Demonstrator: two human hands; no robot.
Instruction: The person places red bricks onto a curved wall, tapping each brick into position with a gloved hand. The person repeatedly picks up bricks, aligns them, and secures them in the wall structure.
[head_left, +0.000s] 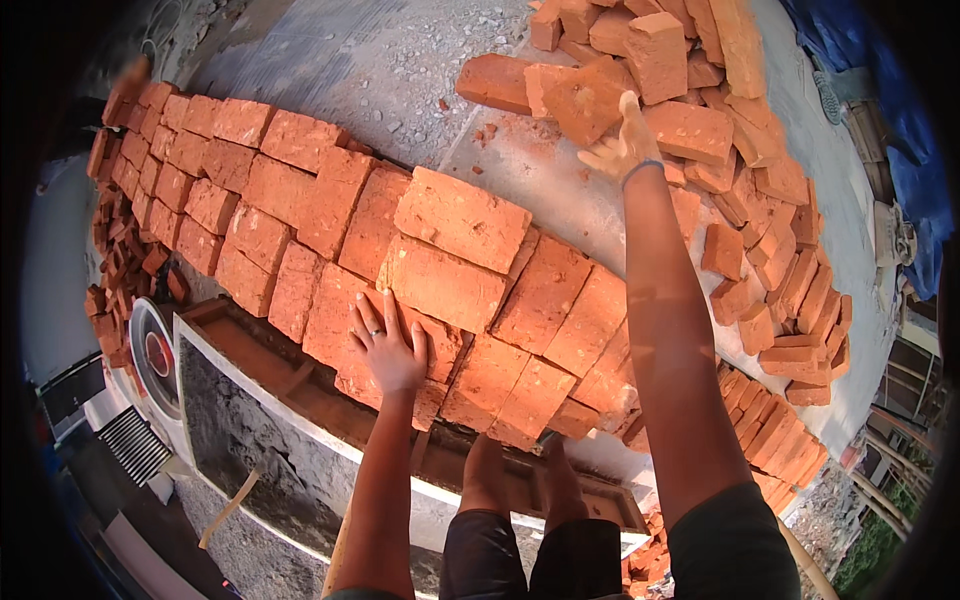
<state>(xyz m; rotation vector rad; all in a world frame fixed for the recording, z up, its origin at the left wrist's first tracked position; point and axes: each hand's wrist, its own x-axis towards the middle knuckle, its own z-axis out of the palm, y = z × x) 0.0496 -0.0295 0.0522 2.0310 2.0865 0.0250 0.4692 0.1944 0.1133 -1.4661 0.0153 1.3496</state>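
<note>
My left hand (385,352) lies with its fingers spread on a brick (335,310) in the long stack of orange-red bricks. A ring shows on one finger. My right hand (622,145) is stretched far forward over the loose pile, thumb and fingers apart. Just beyond its fingers is a tilted brick (583,102); I cannot tell whether the hand touches it. Two bricks lie side by side on top of the stack, the farther brick (463,218) and the nearer brick (442,281), just beyond my left hand.
A heap of loose bricks (775,225) spreads along the right. Gravel and grey concrete ground (400,70) lie beyond the stack. Near my legs stands a grey trough (265,410), with a round pale tub (155,355) at its left. A blue tarp (905,150) hangs at far right.
</note>
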